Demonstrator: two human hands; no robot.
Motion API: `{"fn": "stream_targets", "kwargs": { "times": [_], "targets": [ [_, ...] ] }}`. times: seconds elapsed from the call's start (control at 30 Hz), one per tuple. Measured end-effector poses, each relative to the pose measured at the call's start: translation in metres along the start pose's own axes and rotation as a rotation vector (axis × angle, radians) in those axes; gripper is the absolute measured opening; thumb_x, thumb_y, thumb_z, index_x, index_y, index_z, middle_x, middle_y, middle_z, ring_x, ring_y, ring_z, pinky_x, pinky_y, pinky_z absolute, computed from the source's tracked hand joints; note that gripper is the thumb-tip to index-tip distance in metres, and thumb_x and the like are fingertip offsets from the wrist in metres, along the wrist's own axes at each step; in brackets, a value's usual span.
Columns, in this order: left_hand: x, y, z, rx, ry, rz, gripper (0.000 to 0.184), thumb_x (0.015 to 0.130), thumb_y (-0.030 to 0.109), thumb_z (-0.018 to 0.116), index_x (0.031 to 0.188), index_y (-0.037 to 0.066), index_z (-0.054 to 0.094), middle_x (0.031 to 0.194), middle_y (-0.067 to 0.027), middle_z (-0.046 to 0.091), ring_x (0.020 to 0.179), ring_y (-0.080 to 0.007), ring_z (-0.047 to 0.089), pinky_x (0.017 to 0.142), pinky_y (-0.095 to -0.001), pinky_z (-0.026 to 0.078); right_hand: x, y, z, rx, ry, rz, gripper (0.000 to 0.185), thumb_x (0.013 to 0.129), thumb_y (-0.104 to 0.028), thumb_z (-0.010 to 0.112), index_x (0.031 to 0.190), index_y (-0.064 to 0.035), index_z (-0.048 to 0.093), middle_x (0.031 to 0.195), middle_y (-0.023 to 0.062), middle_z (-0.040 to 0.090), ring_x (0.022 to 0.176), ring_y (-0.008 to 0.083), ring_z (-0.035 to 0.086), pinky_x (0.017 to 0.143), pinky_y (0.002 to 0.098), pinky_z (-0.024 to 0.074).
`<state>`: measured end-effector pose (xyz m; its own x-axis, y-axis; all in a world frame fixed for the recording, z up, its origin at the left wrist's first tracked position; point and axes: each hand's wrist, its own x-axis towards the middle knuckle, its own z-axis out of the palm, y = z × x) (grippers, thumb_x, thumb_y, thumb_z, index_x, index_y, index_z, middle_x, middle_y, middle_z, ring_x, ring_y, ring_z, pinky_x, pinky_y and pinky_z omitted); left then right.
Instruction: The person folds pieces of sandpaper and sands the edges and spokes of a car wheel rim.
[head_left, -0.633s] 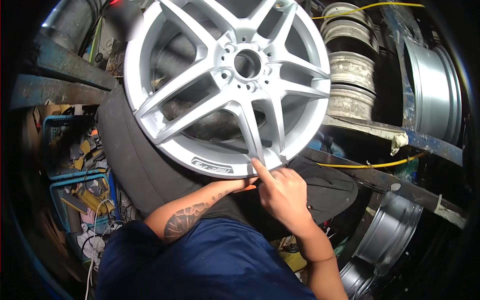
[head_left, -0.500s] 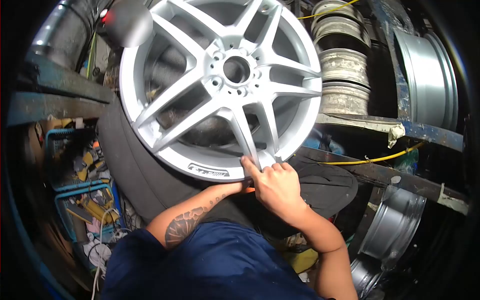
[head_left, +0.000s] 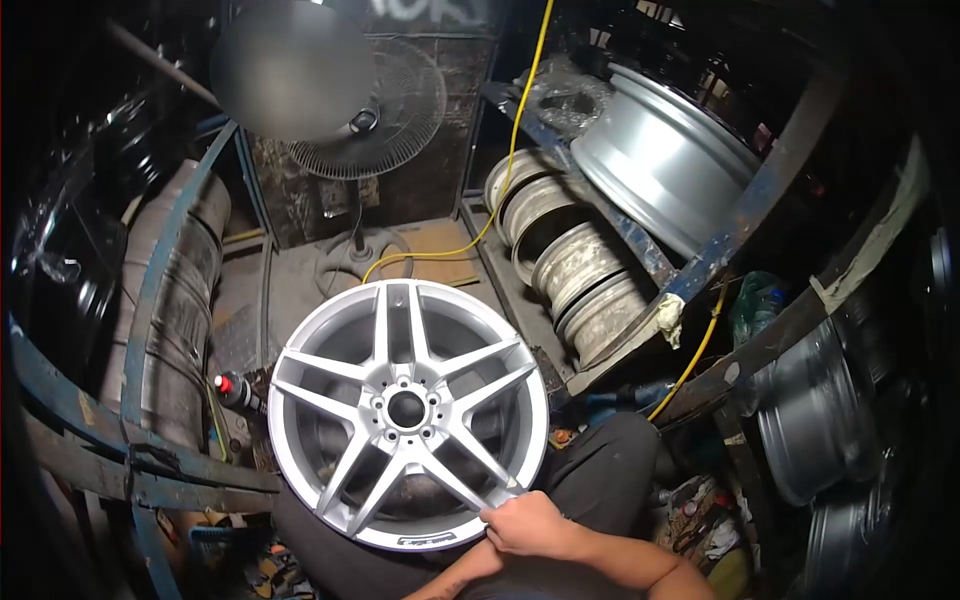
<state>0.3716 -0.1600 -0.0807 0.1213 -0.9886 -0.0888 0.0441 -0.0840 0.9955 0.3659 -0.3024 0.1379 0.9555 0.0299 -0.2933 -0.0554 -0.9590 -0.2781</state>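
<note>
A silver alloy wheel [head_left: 408, 369] with split double spokes rests face up over my lap, tilted slightly towards me. A dark printed label [head_left: 427, 540] sits on the near part of its rim. My right hand [head_left: 527, 523] is closed, its fingers curled against the rim at the lower right, beside the end of a spoke. Whether something small is inside those fingers is hidden. My left hand [head_left: 487, 559] comes in beneath the right one at the near edge of the wheel, and its fingers are out of sight under the rim.
Several bare, worn wheels [head_left: 585, 270] line a low rack on the right, below a large silver rim [head_left: 665, 155]. A standing fan [head_left: 410, 110] is at the back. A yellow cable [head_left: 517, 130] runs down to the floor. A red-capped bottle [head_left: 235, 388] stands left of the wheel.
The view has tipped upward, so the wheel appears lower and smaller and the fan shows. My right index finger, formerly stretched along a spoke, is now curled in with the others.
</note>
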Motion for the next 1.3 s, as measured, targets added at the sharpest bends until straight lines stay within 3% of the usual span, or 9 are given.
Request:
{"fn": "stream_targets", "kwargs": {
  "times": [0.1,0.2,0.3,0.47,0.7,0.8,0.83,0.93,1.3],
  "targets": [
    [-0.008,0.081,-0.015,-0.320,0.025,-0.181,0.037,0.097,0.012,0.072,0.130,-0.001,0.065,0.120,-0.0143,0.072,0.109,-0.0211,0.068,0.096,-0.0366,0.053,-0.009,0.016,-0.001,0.246,0.201,-0.002,0.030,0.088,-0.026,0.066,0.115,-0.0172,0.073,0.076,0.0145,0.072,0.072,0.0350,0.072,0.065,0.0452,0.0573],
    [-0.022,0.106,-0.034,-0.221,0.125,-0.121,0.027,0.099,0.016,0.070,0.121,-0.001,0.069,0.108,-0.0062,0.071,0.100,-0.0135,0.065,0.086,-0.0303,0.052,-0.004,0.023,0.010,0.453,0.435,0.039,0.035,0.087,-0.020,0.065,0.121,-0.0173,0.073,0.084,0.0147,0.073,0.076,0.0347,0.073,0.069,0.0447,0.0592],
    [-0.018,0.148,-0.049,-0.261,0.435,-0.107,0.022,0.099,0.020,0.070,0.112,0.001,0.071,0.085,-0.0035,0.070,0.074,-0.0057,0.060,0.069,-0.0228,0.045,-0.002,0.018,0.002,0.599,0.520,0.015,0.038,0.092,-0.018,0.063,0.129,-0.0132,0.068,0.085,0.0168,0.073,0.080,0.0375,0.073,0.076,0.0452,0.0592],
    [-0.007,0.157,-0.073,-0.578,0.654,-0.112,0.026,0.105,0.026,0.062,0.101,0.000,0.068,0.077,-0.0044,0.066,0.054,-0.0103,0.056,0.042,-0.0227,0.040,0.000,0.020,0.003,0.712,0.629,-0.149,0.038,0.098,-0.015,0.063,0.135,-0.0073,0.066,0.107,0.0176,0.074,0.092,0.0336,0.073,0.084,0.0401,0.0576],
    [-0.006,0.111,-0.087,-0.436,0.907,0.119,0.014,0.101,0.013,0.071,0.101,-0.001,0.068,0.076,-0.0015,0.066,0.055,-0.0047,0.053,0.047,-0.0203,0.039,-0.001,0.010,0.020,0.600,0.609,-0.018,0.034,0.100,-0.024,0.068,0.130,-0.0080,0.069,0.099,0.0140,0.076,0.088,0.0326,0.072,0.083,0.0412,0.0561],
    [-0.010,0.142,-0.079,-0.173,0.934,0.216,0.012,0.100,0.009,0.072,0.102,-0.002,0.070,0.077,-0.0001,0.066,0.057,-0.0022,0.051,0.050,-0.0193,0.037,-0.001,0.011,0.023,0.588,0.623,-0.024,0.026,0.099,-0.024,0.069,0.120,-0.0082,0.073,0.096,0.0117,0.076,0.089,0.0308,0.073,0.080,0.0398,0.0573],
    [-0.018,0.146,-0.079,-0.219,0.949,0.117,0.012,0.096,0.005,0.074,0.102,-0.005,0.075,0.091,-0.0056,0.074,0.083,-0.0094,0.065,0.074,-0.0241,0.051,-0.002,0.010,0.020,0.601,0.633,-0.028,0.023,0.099,-0.024,0.070,0.116,-0.0082,0.074,0.096,0.0111,0.076,0.088,0.0301,0.073,0.080,0.0391,0.0576],
    [-0.023,0.166,-0.079,-0.091,0.911,0.216,0.011,0.096,0.003,0.073,0.106,-0.002,0.076,0.094,-0.0064,0.076,0.085,-0.0098,0.067,0.077,-0.0243,0.051,-0.001,0.007,0.022,0.589,0.680,-0.079,0.016,0.098,-0.023,0.071,0.101,-0.0087,0.078,0.090,0.0082,0.075,0.084,0.0284,0.073,0.074,0.0374,0.0581],
    [-0.050,0.150,-0.078,-0.231,0.787,0.191,0.023,0.093,0.010,0.080,0.115,0.002,0.076,0.107,-0.0025,0.075,0.086,-0.0070,0.059,0.081,-0.0239,0.048,0.005,-0.011,0.016,0.677,0.661,-0.239,0.007,0.090,-0.008,0.077,0.097,-0.0078,0.077,0.086,0.0096,0.074,0.074,0.0282,0.071,0.066,0.0375,0.0551]
  ]
}}
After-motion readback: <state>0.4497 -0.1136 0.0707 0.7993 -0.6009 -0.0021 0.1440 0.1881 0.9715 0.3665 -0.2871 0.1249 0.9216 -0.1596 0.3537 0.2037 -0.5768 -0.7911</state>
